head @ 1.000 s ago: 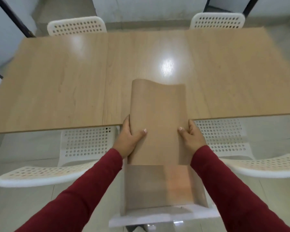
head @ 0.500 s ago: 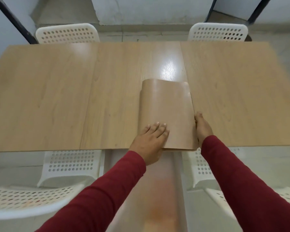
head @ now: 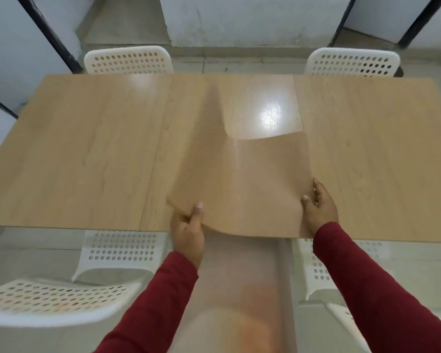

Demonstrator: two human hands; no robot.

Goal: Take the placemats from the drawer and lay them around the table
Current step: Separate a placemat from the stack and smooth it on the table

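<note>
Both hands, left hand (head: 187, 231) and right hand (head: 320, 207), pinch tan, glossy, curling placemats (head: 242, 187) at the wooden table's (head: 87, 149) near edge. White perforated chairs (head: 127, 59) surround the table.

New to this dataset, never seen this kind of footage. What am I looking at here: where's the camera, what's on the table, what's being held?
There is no machine here. A person in red sleeves works with bare hands, and the single picture comes from a wide-angle camera worn on their head, looking forward and down.

The surface is a wooden table with white perforated chairs on the far and near sides. At its near edge lies a tan stack of placemats, close in colour to the table.

The left hand pinches the near left corner of the top mat, thumb on top, and that side is lifted and blurred. The right hand grips the right edge of the stack. Below the table edge, between the arms, is a pale blurred shape, too unclear to name.
</note>
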